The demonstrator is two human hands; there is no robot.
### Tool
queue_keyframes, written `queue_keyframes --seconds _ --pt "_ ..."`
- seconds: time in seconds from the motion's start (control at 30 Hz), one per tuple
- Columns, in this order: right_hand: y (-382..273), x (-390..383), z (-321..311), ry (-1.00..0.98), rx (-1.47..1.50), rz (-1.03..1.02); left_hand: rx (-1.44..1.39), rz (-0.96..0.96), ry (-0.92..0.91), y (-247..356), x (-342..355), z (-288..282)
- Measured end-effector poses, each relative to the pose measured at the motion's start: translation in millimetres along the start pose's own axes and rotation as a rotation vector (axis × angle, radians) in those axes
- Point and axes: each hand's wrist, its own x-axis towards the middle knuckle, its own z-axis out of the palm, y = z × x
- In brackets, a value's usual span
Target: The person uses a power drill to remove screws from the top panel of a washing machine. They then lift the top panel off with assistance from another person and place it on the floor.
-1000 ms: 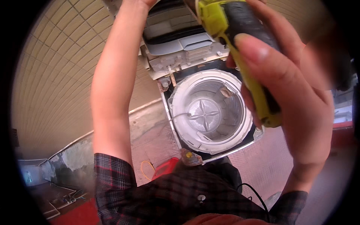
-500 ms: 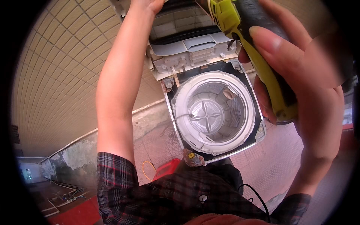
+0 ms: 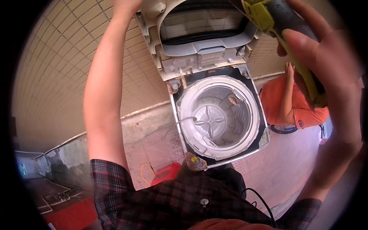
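1. Head view, right side: the right hand [image 3: 326, 65] is closed around a yellow-green and black power tool [image 3: 285, 34], thumb laid along its body. The tool's long axis runs diagonally, its upper end pointing up and left toward the raised top panel [image 3: 199, 42] of the washing machine [image 3: 218, 119].
2. Head view, left side: the left hand [image 3: 124, 5] is at the top edge, by the panel's upper left corner. It seems to be propping the panel up, but the fingers are cut off, so I cannot tell its grip.
3. The open drum [image 3: 216, 117] lies below and to the left of the tool, between the two forearms; the right hand is the nearer.
4. Another person in an orange shirt [image 3: 295, 101] crouches just right of the machine.
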Motion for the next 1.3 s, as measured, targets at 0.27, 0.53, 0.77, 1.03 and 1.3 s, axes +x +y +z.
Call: queue_keyframes --seconds 0.27,0.53,0.77,1.03,1.3 --pt "-28.2 -22.2 -14.6 -0.059 -0.084 0.011 -0.501 -0.210 -0.089 8.0 4.5 4.3" --pt "-67.7 -25.6 -28.0 -0.052 -0.136 0.003 -0.561 -0.247 -0.110 -0.8 13.5 -6.2" --pt "-81.3 -28.9 -12.7 -0.039 -0.171 0.011 -0.632 -0.268 -0.108 0.9 1.4 10.7" --pt "-99.1 -27.0 -9.1 -0.052 -0.174 0.021 -0.719 -0.359 -0.110 -7.2 6.9 12.5" --pt "-109.1 -17.5 -10.1 -0.054 -0.263 -0.037 -0.770 -0.280 -0.033 -14.6 5.3 20.9"
